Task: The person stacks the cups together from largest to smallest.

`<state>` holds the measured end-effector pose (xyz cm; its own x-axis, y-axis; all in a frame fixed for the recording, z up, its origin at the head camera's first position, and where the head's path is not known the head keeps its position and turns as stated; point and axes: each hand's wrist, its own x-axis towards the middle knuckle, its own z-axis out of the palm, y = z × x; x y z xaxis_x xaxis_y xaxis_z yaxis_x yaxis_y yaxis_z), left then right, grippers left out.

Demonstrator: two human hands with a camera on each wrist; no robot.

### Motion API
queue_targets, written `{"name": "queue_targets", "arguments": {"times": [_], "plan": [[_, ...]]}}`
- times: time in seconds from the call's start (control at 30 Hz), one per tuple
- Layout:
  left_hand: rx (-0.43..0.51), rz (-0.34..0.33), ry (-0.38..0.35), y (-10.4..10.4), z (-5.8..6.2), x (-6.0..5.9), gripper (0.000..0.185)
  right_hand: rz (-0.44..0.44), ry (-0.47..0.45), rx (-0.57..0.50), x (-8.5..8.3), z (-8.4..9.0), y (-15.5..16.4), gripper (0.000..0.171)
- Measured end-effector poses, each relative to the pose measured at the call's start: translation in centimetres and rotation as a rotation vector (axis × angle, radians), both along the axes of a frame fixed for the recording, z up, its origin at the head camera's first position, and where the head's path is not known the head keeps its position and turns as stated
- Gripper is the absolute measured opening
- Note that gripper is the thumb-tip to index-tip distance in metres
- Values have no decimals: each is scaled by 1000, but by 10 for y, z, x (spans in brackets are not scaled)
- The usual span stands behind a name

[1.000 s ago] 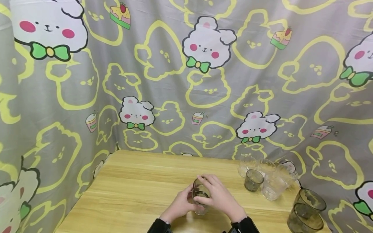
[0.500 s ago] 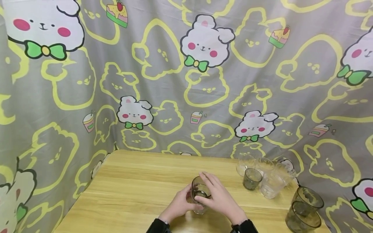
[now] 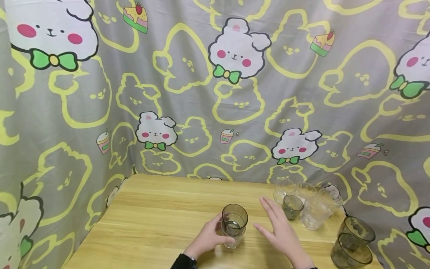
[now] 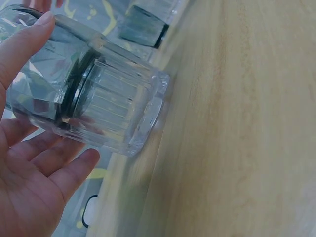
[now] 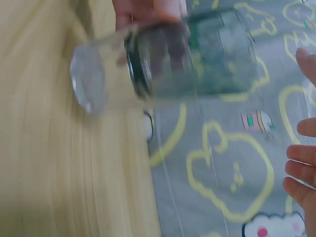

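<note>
My left hand (image 3: 215, 233) grips a clear ribbed glass (image 3: 231, 239) that stands on the wooden table (image 3: 158, 216), with a smoky grey cup (image 3: 234, 219) nested in it. The left wrist view shows the ribbed glass (image 4: 118, 108) up close, with my fingers (image 4: 39, 168) curled round it and the thumb on the smoky cup (image 4: 39, 69). My right hand (image 3: 273, 220) hovers open and flat to the right of the stack, holding nothing. Its fingertips are near a small smoky cup (image 3: 292, 206). In the right wrist view the stack (image 5: 168, 59) lies apart from my right fingers (image 5: 301, 168).
Several clear glasses (image 3: 314, 213) cluster at the table's back right near the small smoky cup. Two large smoky cups (image 3: 354, 243) stand nested at the front right corner. A cartoon-print curtain (image 3: 215, 93) hangs behind and around the table.
My right hand has let go of the smoky cup's rim and moved right, opening flat. The left hand still holds the stacked glasses in place.
</note>
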<state>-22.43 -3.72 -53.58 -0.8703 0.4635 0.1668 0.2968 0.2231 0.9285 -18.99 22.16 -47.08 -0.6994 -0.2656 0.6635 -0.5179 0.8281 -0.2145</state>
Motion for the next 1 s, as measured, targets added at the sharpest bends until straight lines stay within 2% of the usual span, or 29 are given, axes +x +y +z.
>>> {"name": "queue_targets", "arguments": {"times": [0.17, 0.37, 0.53, 0.7, 0.83, 0.9, 1.0], "plan": [[9, 9, -15, 1, 1, 2, 89, -50, 20, -43, 8, 2, 32, 86], [7, 10, -20, 0, 0, 2, 90, -122, -42, -79, 21, 5, 68, 91], [-6, 9, -13, 0, -2, 1, 90, -169, -30, -103, 29, 3, 92, 89], [-4, 13, -26, 1, -4, 1, 90, -277, -82, -124, 41, -3, 113, 83], [2, 15, -26, 1, -4, 1, 90, -354, -10, -149, 49, -12, 130, 77], [8, 15, -23, 1, -2, 2, 89, -391, 57, -184, 51, -16, 138, 75], [11, 19, -21, 0, -1, 2, 88, -461, 108, -261, 53, -19, 147, 71]]}}
